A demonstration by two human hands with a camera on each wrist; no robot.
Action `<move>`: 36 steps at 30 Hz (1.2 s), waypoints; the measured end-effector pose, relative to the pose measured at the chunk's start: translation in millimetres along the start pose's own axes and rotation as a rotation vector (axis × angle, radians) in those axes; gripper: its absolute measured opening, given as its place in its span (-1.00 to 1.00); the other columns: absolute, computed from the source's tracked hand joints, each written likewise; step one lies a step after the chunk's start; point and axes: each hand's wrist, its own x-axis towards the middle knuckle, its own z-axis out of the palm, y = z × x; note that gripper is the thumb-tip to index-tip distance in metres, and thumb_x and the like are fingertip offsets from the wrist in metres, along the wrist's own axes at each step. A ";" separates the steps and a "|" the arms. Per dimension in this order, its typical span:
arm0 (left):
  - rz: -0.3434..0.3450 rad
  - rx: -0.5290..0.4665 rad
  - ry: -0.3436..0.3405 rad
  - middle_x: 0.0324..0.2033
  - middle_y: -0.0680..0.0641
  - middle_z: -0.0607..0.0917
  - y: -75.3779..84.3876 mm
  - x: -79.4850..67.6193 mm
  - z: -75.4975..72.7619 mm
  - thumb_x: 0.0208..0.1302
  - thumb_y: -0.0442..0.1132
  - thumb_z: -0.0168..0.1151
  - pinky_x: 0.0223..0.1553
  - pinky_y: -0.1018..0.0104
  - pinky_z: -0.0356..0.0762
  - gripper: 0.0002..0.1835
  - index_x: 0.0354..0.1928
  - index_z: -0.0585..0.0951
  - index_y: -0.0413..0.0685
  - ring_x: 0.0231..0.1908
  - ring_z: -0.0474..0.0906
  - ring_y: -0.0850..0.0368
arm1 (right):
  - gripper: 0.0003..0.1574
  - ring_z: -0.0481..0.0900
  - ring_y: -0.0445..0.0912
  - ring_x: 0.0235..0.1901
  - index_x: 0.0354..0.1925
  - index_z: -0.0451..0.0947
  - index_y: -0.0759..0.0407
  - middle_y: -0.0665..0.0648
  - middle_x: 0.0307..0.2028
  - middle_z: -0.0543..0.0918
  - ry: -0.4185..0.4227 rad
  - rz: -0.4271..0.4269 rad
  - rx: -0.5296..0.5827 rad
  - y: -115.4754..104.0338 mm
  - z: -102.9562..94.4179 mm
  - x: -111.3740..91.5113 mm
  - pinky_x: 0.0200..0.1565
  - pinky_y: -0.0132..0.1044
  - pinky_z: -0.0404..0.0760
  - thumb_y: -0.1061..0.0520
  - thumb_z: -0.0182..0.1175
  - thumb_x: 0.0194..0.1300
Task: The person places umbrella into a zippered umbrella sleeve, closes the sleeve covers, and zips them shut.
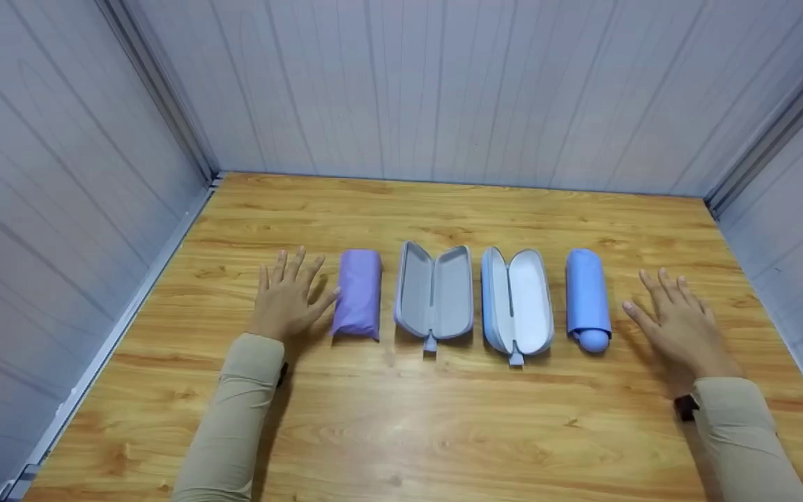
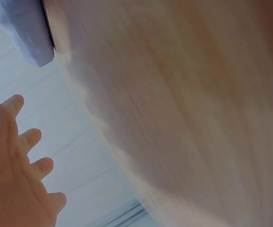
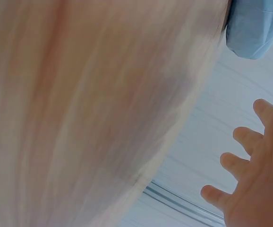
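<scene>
My left hand [image 1: 287, 300], fingers spread and holding nothing, is over the table just left of a purple fabric-wrapped bundle [image 1: 357, 293]; its thumb tip comes right to the bundle's edge. Right of that bundle stands an unzipped hard case [image 1: 454, 293] with a grey lining and a lilac rim. Beside it lies a second opened case [image 1: 531, 300], blue outside with a pale lining. Farther right is a blue folding umbrella [image 1: 586, 293] in its sleeve, round handle toward me. My right hand [image 1: 680, 328] spreads its fingers to the right of the umbrella, apart from it.
The wood-grain table [image 1: 401, 432] runs back to a pale panelled wall [image 1: 401, 90]. Side walls [image 1: 46, 209] close it in on the left and right. Both wrist views show mostly tabletop and wall, with a wrapped item [image 2: 25, 28] at an upper corner.
</scene>
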 end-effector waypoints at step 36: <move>0.201 -0.125 0.116 0.41 -0.25 0.34 46.6 15.1 -22.3 0.41 0.07 0.16 0.42 -0.18 0.01 -0.33 0.44 0.37 -0.12 0.42 0.15 -0.24 | -0.24 0.12 0.45 0.37 0.47 0.24 0.23 0.44 0.44 0.20 0.198 -0.101 0.099 -25.6 -7.1 4.4 0.20 0.58 -0.06 -0.18 0.01 0.54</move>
